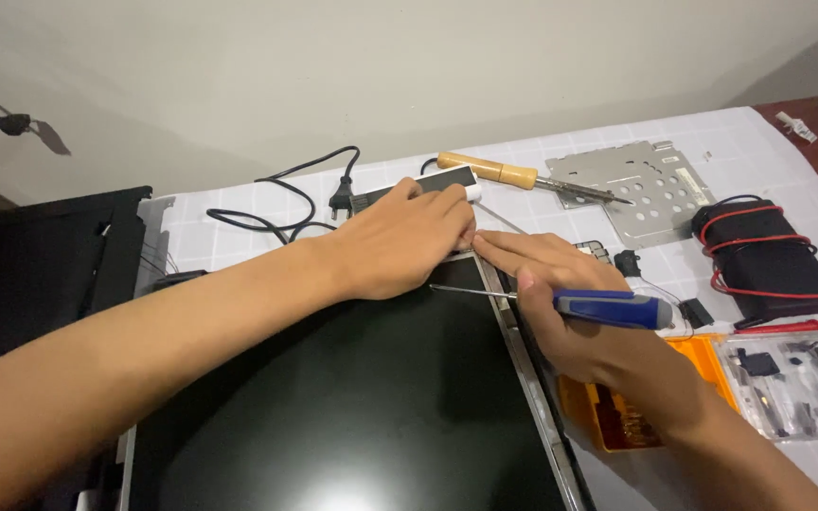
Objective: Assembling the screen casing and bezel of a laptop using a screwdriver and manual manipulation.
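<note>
Head view: your left hand [407,241] lies flat, fingers released, on the dark screen panel's [352,397] top corner. Your right hand [570,317] grips a blue-handled screwdriver [579,303], index finger seemingly touching the panel frame. Soldering iron [523,177] rests on the tabletop [759,142] beyond.

Dim warm light, screen [352,407] glare, soft shadows
</note>
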